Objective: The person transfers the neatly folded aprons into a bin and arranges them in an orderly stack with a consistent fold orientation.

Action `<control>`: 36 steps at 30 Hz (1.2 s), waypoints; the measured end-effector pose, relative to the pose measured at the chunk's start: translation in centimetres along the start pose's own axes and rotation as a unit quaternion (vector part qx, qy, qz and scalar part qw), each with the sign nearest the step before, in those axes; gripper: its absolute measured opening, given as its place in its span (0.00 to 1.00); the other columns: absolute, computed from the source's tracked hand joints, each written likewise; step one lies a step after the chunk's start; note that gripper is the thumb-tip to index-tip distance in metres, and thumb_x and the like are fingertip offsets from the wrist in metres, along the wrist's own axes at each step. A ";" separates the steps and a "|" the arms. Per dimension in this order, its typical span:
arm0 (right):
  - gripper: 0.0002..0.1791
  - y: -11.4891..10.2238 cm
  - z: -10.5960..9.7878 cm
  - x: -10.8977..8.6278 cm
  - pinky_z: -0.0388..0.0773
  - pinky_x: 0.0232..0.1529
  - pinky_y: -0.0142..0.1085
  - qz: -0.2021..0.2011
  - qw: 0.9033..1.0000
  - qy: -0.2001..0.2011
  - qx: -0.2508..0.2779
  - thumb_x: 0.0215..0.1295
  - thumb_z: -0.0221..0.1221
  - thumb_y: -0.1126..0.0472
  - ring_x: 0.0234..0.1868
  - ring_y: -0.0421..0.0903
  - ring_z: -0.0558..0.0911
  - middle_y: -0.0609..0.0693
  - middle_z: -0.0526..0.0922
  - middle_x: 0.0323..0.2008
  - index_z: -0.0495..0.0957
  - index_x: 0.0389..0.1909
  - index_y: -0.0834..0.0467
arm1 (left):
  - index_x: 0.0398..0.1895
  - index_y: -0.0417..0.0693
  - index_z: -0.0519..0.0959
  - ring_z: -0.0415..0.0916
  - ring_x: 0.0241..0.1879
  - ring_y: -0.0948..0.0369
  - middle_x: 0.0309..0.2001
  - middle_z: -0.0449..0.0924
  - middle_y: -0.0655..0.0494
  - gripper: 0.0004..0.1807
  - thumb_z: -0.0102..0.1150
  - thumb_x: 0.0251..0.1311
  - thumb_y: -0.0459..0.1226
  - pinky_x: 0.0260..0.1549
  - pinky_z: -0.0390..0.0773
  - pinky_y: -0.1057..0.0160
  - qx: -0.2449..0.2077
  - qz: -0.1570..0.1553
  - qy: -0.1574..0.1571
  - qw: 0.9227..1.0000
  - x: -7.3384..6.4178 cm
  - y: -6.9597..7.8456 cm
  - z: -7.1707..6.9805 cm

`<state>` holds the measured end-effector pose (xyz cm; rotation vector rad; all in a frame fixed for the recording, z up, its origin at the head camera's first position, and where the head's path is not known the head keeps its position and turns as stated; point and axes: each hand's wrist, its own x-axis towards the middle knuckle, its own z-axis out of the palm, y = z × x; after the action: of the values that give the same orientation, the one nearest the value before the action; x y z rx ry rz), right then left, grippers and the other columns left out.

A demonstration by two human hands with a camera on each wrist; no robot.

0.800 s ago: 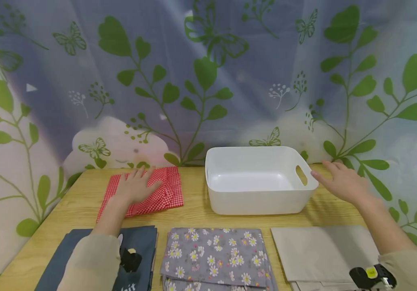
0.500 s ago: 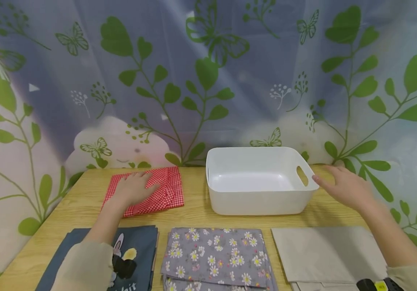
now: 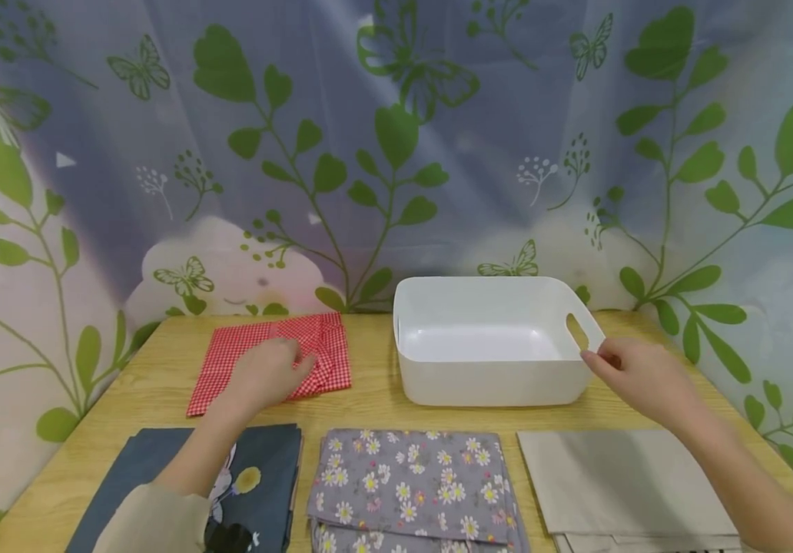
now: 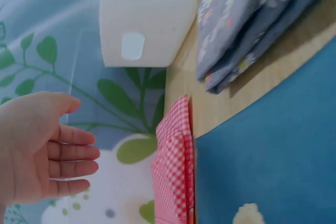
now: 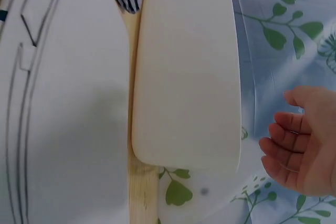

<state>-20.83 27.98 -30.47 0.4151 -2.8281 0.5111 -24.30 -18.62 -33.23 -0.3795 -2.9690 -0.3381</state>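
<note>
My left hand (image 3: 263,378) hovers over the folded red gingham cloth (image 3: 230,355) at the back left. In the left wrist view that hand (image 4: 39,150) has loosely bent fingers, holds nothing and stays apart from the cloth (image 4: 176,166). At the back, right of centre, stands a white plastic bin (image 3: 493,382) with an oval handle hole in its end. My right hand (image 3: 645,380) is by the bin's right end, its thumb overlapping the rim in the head view. The right wrist view shows this hand (image 5: 310,140) loosely curled, with a gap to the bin (image 5: 189,77).
Along the front lie a folded dark blue cloth (image 3: 268,476) with a rabbit print, a folded grey daisy-print cloth (image 3: 410,484) and a folded beige cloth (image 3: 618,476). A leaf-patterned curtain (image 3: 479,153) hangs behind the wooden table (image 3: 369,407).
Both hands have drawn back slightly toward the person, and their fingers have gone from outstretched to more bent. The bin and the cloths stay in place.
</note>
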 end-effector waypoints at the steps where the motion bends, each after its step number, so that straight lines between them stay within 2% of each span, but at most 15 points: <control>1: 0.18 -0.3 0.2 -0.1 0.57 0.19 0.34 -0.006 1.000 -0.005 -0.002 0.68 0.51 0.51 0.17 0.41 0.61 0.44 0.62 0.14 0.70 0.19 0.53 | 0.19 0.46 0.71 0.60 0.16 0.61 0.17 0.66 0.56 0.18 0.51 0.64 0.46 0.12 0.59 0.66 -0.007 0.000 -0.002 1.000 -0.2 0.1 0.1; 5: 0.15 -1.4 1.2 -0.6 0.59 0.19 0.33 -0.023 0.999 -0.026 -0.008 0.67 0.53 0.51 0.17 0.40 0.62 0.42 0.64 0.14 0.73 0.21 0.52 | 0.16 0.48 0.67 0.56 0.14 0.63 0.14 0.60 0.58 0.20 0.51 0.64 0.46 0.11 0.55 0.67 -0.014 -0.005 -0.006 1.000 -1.1 0.8 0.6; 13: 0.09 -3.2 3.8 -1.5 0.69 0.23 0.33 -0.041 0.996 -0.082 0.006 0.63 0.57 0.52 0.23 0.36 0.71 0.39 0.74 0.23 0.79 0.33 0.54 | 0.16 0.49 0.67 0.54 0.12 0.64 0.12 0.59 0.59 0.20 0.53 0.62 0.48 0.10 0.51 0.68 -0.013 -0.018 -0.040 0.999 -2.6 2.1 1.8; 17: 0.10 -3.8 5.1 -1.8 0.73 0.27 0.35 -0.046 0.994 -0.094 0.007 0.61 0.59 0.53 0.29 0.38 0.76 0.41 0.78 0.29 0.80 0.37 0.55 | 0.27 0.46 0.76 0.61 0.15 0.63 0.19 0.70 0.59 0.15 0.54 0.61 0.48 0.11 0.57 0.67 -0.027 -0.027 -0.059 0.998 -3.1 2.6 2.2; 20: 0.13 -4.3 5.8 -2.1 0.75 0.30 0.38 -0.053 0.993 -0.105 0.001 0.60 0.60 0.52 0.33 0.42 0.78 0.44 0.79 0.33 0.80 0.40 0.57 | 0.36 0.44 0.79 0.66 0.18 0.62 0.26 0.76 0.57 0.16 0.55 0.61 0.48 0.13 0.64 0.65 -0.030 -0.039 -0.072 0.996 -3.4 3.0 2.3; 23: 0.16 -4.9 6.3 -2.4 0.77 0.33 0.41 -0.060 0.990 -0.125 0.000 0.60 0.60 0.51 0.36 0.46 0.79 0.46 0.80 0.36 0.79 0.42 0.57 | 0.32 0.43 0.78 0.66 0.18 0.62 0.23 0.75 0.57 0.17 0.55 0.61 0.48 0.13 0.63 0.64 -0.032 -0.047 -0.079 0.995 -3.8 3.4 2.6; 26: 0.17 -5.3 6.7 -2.7 0.77 0.35 0.43 -0.060 0.988 -0.139 -0.001 0.60 0.60 0.49 0.39 0.47 0.79 0.46 0.80 0.39 0.79 0.43 0.56 | 0.23 0.45 0.74 0.61 0.15 0.62 0.16 0.67 0.58 0.17 0.55 0.61 0.48 0.12 0.58 0.66 -0.042 -0.049 -0.080 0.995 -4.1 3.8 3.0; 29: 0.18 -5.7 7.1 -2.9 0.77 0.38 0.45 -0.059 0.987 -0.149 0.002 0.60 0.60 0.50 0.41 0.49 0.79 0.48 0.81 0.41 0.78 0.45 0.57 | 0.22 0.45 0.73 0.59 0.14 0.62 0.15 0.64 0.57 0.17 0.55 0.61 0.47 0.12 0.56 0.67 -0.057 -0.050 -0.084 0.994 -4.3 4.1 3.3; 33: 0.20 -6.1 7.7 -3.2 0.77 0.42 0.48 -0.054 0.987 -0.149 0.002 0.58 0.61 0.50 0.45 0.53 0.79 0.52 0.81 0.44 0.78 0.47 0.58 | 0.34 0.41 0.77 0.67 0.19 0.61 0.24 0.75 0.55 0.16 0.56 0.60 0.47 0.16 0.66 0.64 -0.068 -0.053 -0.093 0.992 -4.7 4.3 3.6; 36: 0.22 -6.1 8.1 -3.5 0.75 0.46 0.52 -0.057 0.988 -0.146 -0.003 0.57 0.62 0.50 0.48 0.56 0.77 0.55 0.80 0.46 0.78 0.48 0.60 | 0.41 0.38 0.78 0.69 0.22 0.61 0.32 0.79 0.51 0.19 0.57 0.60 0.47 0.18 0.69 0.62 -0.069 -0.050 -0.094 0.992 -5.0 4.4 3.6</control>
<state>-17.07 20.27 -36.93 0.6993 -3.0567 0.4493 -18.72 -14.75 -36.61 -0.2937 -3.1658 -0.5506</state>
